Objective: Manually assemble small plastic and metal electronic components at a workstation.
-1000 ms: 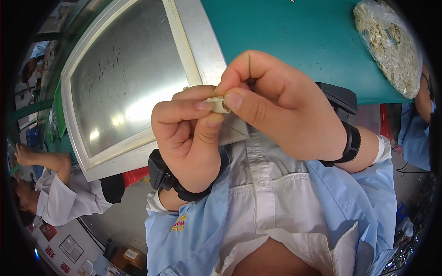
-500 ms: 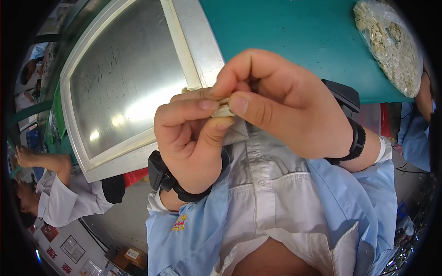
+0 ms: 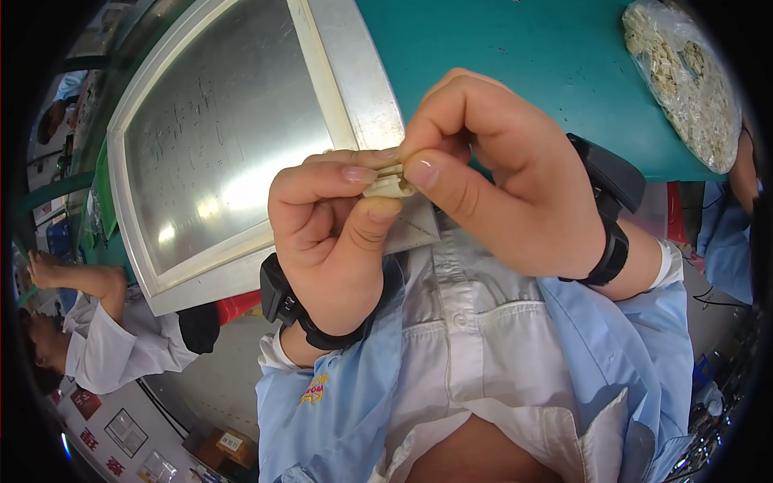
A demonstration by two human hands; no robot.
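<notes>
You are sitting at a green table [image 3: 515, 48], and the biggest thing on it is a metal tray [image 3: 217, 153] lying flat at your left, its shiny inside bare apart from scratches. A clear bag [image 3: 684, 88] of small pale pieces is lying near the table's far right corner, well apart from your hands.

You are holding both hands up close over your chest, just in front of the tray's near corner. Your left hand [image 3: 330, 233] is closing on a small cream part [image 3: 386, 183] between thumb and forefinger, and your right hand [image 3: 491, 177] is pinching the same part from the other side, thumb tip pressing on its end. Both grips look tight, fingertips touching.

Judging from this, you are midway through fitting or working that one part: nothing finished is lying in the tray, and the bag looks full.

Your fingers are covering most of the part, so its shape is hard to make out, as is whether it is one piece or two. The bag is partly cut off by the dark rim. Another person in a white sleeve [image 3: 113, 354] is showing at the lower left.
</notes>
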